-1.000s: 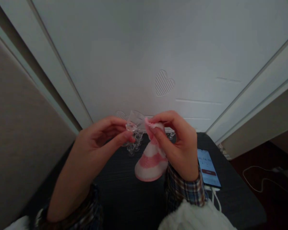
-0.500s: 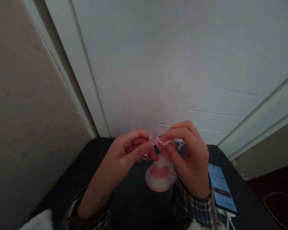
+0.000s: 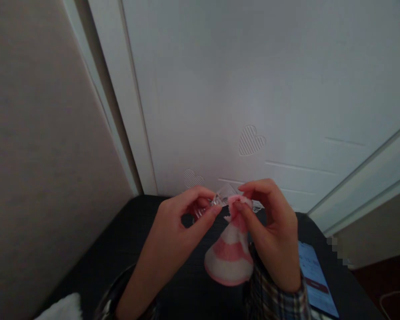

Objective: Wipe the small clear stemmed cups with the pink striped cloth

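Observation:
My left hand (image 3: pixel 183 222) pinches a small clear plastic cup (image 3: pixel 222 198) between thumb and fingers. My right hand (image 3: pixel 270 231) is closed on a pink and white striped cloth (image 3: pixel 230 255), whose top end is pushed against the cup while the rest hangs down in a cone. Both hands meet in front of me above a dark surface (image 3: pixel 136 235). More small clear pieces show dimly behind my fingers.
A phone (image 3: pixel 315 278) with a lit screen lies on the dark surface to the right of my right wrist. A white panel with embossed hearts (image 3: pixel 251 140) stands straight ahead. A beige wall fills the left side.
The view has swung left and up, so my hands now sit lower and further right. My hands have drawn closer, the cloth's tip pressed to the cup.

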The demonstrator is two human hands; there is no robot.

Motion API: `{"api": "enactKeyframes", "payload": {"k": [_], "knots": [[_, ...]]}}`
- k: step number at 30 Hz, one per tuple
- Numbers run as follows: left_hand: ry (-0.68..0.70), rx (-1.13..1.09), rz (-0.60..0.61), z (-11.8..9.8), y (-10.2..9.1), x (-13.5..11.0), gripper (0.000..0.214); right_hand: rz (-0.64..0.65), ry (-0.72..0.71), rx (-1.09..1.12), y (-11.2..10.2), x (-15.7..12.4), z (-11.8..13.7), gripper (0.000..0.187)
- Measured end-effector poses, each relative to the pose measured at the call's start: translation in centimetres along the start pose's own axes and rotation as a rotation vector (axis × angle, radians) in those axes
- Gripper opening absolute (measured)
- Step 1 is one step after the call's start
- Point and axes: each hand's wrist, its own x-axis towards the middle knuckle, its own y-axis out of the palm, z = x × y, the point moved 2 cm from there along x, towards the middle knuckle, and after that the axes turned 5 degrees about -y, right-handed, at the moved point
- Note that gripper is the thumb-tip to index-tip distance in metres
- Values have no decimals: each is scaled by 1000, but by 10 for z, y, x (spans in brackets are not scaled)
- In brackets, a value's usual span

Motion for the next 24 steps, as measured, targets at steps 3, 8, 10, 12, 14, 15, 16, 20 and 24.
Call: {"api": "enactKeyframes", "payload": {"k": [3,8,10,12,14,15,16,20,24], "knots": [[9,86,-9,-3,0,-2,14,51,-3,-13,-1,0,0,17],[42,127,-38,-7,-1,-4,10,68,10,-23,-1,1,3,18],[57,142,-58,-7,-1,-4,8,67,22,-30,-1,0,4,19],[60,142,-67,-7,0,-4,7,61,28,-27,0,0,3,22],[62,129,-70,-6,0,-4,11,53,31,-17,0,-1,3,25],[59,122,-69,-6,0,-4,13,52,32,-12,0,-2,2,26],[55,114,-67,-7,-1,-4,14,55,30,-10,0,-2,2,27],[48,109,-76,-8,-1,-4,15,102,-10,-20,0,-1,5,28],[76,112,-87,-7,-1,-4,12,121,-44,-34,0,1,10,23]]}}
